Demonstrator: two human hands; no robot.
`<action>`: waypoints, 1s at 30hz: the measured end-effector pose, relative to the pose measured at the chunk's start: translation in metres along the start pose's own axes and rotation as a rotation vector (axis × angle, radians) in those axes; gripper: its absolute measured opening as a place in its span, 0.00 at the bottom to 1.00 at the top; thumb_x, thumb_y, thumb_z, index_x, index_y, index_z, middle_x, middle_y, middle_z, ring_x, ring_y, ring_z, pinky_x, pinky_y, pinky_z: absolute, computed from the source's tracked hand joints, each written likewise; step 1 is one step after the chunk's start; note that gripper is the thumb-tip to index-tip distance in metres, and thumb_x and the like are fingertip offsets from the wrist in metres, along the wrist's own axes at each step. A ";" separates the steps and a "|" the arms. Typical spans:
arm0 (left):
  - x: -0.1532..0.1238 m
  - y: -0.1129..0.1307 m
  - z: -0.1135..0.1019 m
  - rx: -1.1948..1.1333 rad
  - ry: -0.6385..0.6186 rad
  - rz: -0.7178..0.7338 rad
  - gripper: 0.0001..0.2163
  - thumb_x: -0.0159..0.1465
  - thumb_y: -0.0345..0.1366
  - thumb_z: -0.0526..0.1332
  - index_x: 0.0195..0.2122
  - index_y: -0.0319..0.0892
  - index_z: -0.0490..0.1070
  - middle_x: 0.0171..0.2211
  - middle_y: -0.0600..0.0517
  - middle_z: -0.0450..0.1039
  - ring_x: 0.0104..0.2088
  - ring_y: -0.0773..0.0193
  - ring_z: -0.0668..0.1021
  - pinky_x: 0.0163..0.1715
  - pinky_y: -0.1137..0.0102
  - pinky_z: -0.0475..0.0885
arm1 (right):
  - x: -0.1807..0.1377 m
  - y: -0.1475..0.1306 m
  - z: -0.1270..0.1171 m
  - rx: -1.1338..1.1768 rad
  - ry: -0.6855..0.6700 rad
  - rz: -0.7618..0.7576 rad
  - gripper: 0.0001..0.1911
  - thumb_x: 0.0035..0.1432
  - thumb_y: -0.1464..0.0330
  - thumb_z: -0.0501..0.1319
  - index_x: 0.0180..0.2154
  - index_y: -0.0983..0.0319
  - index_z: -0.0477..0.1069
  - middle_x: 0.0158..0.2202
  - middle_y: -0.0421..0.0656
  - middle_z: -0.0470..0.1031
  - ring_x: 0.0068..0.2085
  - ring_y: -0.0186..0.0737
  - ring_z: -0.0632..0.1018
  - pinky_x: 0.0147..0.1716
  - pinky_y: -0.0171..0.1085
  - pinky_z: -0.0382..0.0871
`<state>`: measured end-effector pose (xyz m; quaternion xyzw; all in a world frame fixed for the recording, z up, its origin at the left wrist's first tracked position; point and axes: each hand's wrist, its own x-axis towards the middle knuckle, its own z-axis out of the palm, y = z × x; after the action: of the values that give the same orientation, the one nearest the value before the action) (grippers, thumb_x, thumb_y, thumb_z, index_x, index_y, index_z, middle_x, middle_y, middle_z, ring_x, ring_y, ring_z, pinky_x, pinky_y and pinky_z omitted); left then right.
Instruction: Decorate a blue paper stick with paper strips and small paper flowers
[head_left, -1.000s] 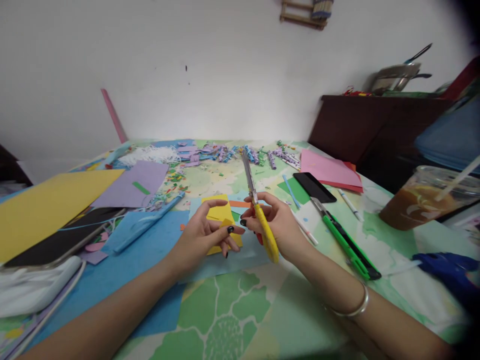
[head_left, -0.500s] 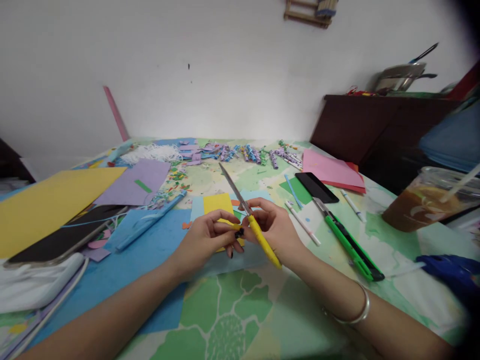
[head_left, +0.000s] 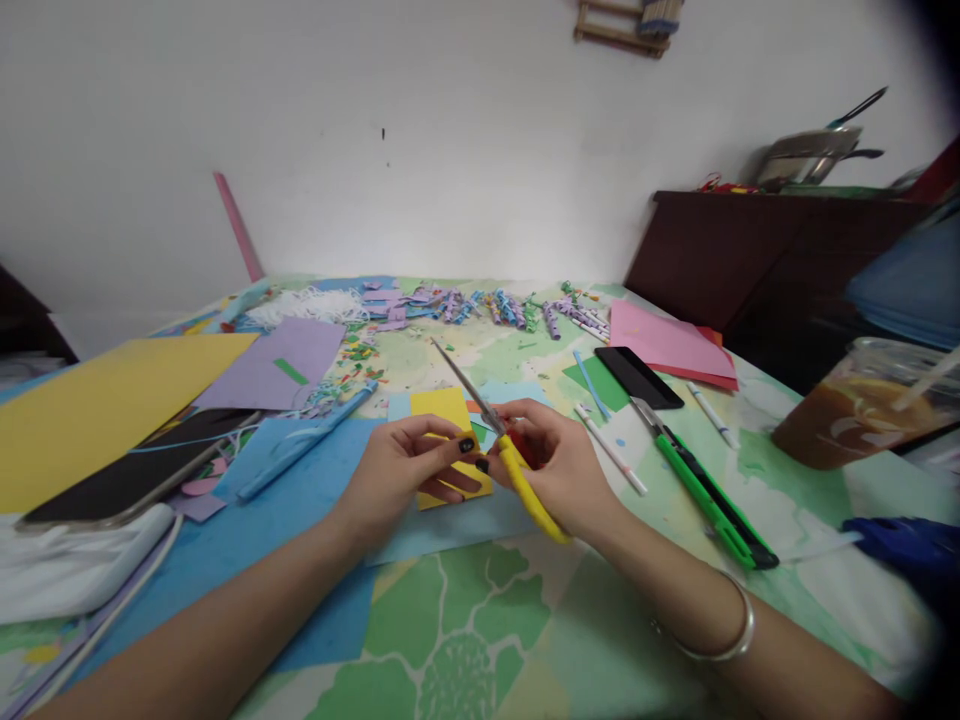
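Note:
My right hand (head_left: 561, 462) grips yellow-handled scissors (head_left: 501, 440), blades shut and pointing up and to the left across the table. My left hand (head_left: 409, 470) sits just left of it, fingertips pinched on a small yellow paper piece (head_left: 448, 408) that lies partly on a light blue sheet (head_left: 450, 525). The thumbs of both hands nearly touch at the scissors' pivot. A bangle circles my right wrist (head_left: 720, 625).
A green utility knife (head_left: 705, 488), black phone (head_left: 637, 376), pens and pink paper (head_left: 660, 340) lie to the right. An iced drink cup (head_left: 855, 405) stands far right. Yellow sheet (head_left: 97, 400), purple sheet, tablet (head_left: 135, 470) and paper scraps fill the left and back.
The scissors' blades have swung from pointing straight away to leaning left, and closed. My left hand's fingers have curled in and pinched the yellow paper near the blades.

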<state>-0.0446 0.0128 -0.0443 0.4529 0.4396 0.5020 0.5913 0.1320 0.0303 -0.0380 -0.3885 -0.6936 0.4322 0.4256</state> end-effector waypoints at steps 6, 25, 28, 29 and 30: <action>0.002 0.011 -0.002 -0.221 0.156 0.067 0.16 0.44 0.36 0.75 0.31 0.38 0.73 0.27 0.49 0.81 0.22 0.64 0.81 0.22 0.77 0.76 | -0.003 -0.006 -0.009 -0.428 -0.006 -0.177 0.17 0.43 0.66 0.68 0.37 0.61 0.69 0.25 0.35 0.67 0.23 0.29 0.62 0.23 0.31 0.55; 0.003 0.008 -0.004 -0.236 0.116 0.096 0.09 0.46 0.37 0.73 0.25 0.39 0.78 0.23 0.53 0.75 0.23 0.72 0.74 0.22 0.78 0.66 | -0.007 0.004 0.001 -0.625 0.045 -0.277 0.18 0.49 0.57 0.67 0.38 0.61 0.69 0.24 0.37 0.69 0.22 0.31 0.65 0.24 0.32 0.55; 0.003 0.008 -0.004 -0.240 0.119 0.091 0.08 0.47 0.36 0.73 0.26 0.39 0.79 0.23 0.53 0.75 0.24 0.72 0.74 0.23 0.78 0.66 | -0.007 0.003 0.001 -0.636 0.046 -0.277 0.18 0.50 0.56 0.66 0.37 0.61 0.69 0.23 0.38 0.68 0.22 0.32 0.65 0.24 0.33 0.55; 0.003 0.008 -0.004 -0.242 0.119 0.092 0.08 0.47 0.36 0.73 0.26 0.39 0.79 0.23 0.53 0.76 0.24 0.72 0.73 0.23 0.77 0.66 | -0.007 0.003 0.001 -0.638 0.046 -0.276 0.18 0.50 0.56 0.66 0.37 0.61 0.69 0.22 0.38 0.68 0.22 0.32 0.65 0.24 0.33 0.55; 0.002 0.008 -0.004 -0.243 0.119 0.093 0.08 0.47 0.36 0.73 0.26 0.39 0.79 0.24 0.53 0.76 0.24 0.72 0.73 0.23 0.77 0.66 | -0.007 0.003 0.001 -0.639 0.048 -0.276 0.18 0.50 0.56 0.65 0.37 0.61 0.69 0.22 0.38 0.68 0.22 0.32 0.65 0.24 0.33 0.55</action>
<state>-0.0498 0.0162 -0.0378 0.3672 0.3886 0.6042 0.5908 0.1338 0.0247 -0.0432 -0.4148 -0.8296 0.1225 0.3531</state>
